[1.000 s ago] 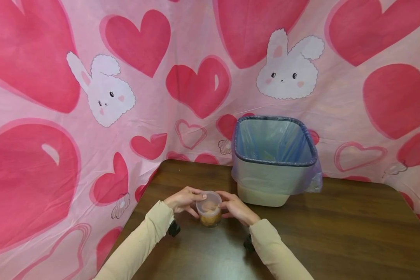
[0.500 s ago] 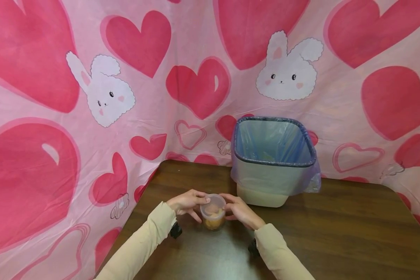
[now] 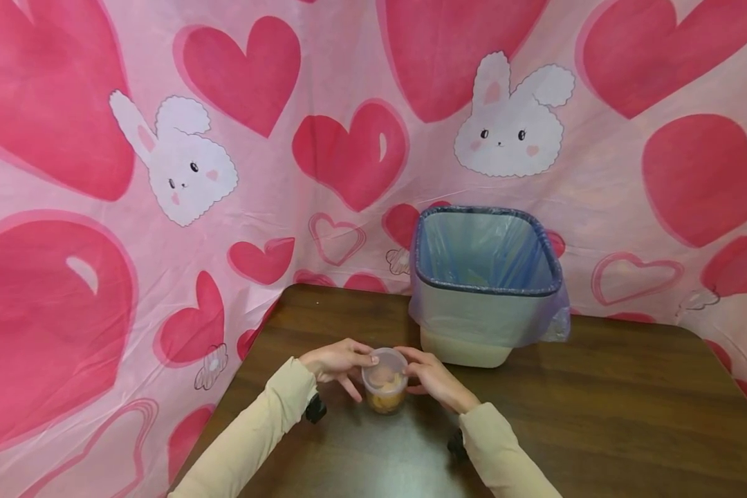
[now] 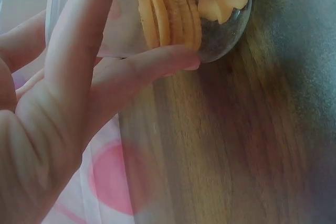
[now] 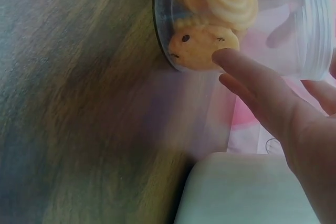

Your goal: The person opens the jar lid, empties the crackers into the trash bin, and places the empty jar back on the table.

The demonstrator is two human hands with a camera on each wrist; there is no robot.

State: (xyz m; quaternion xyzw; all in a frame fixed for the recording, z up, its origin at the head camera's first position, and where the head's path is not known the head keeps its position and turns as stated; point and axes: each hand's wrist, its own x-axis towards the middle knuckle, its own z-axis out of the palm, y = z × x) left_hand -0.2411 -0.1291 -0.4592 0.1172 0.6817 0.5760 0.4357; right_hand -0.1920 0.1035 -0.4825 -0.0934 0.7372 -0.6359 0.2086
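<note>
A clear round plastic jar [image 3: 386, 400] with a translucent lid [image 3: 384, 366] stands on the wooden table between both hands. Golden piped cookies [image 4: 184, 14] fill its lower part, and one flat cookie [image 5: 197, 48] with dark specks shows through the wall in the right wrist view. My left hand [image 3: 338, 361] holds the jar from the left, thumb at the lid's edge and another finger along the side. From the right, my right hand [image 3: 434, 379] holds the lid's rim, with fingertips touching the jar wall lower down. The far side of the jar is hidden.
Behind the jar, to the right, stands a pale bin [image 3: 467, 349] lined with a bluish-purple bag, its mouth open. A pink cloth [image 3: 348, 69] printed with hearts and rabbits hangs around the table [image 3: 597, 408].
Both hands and the jar have shifted slightly to the right and nearer to me. The hands still hold the jar at its lid; the bin stays in place.
</note>
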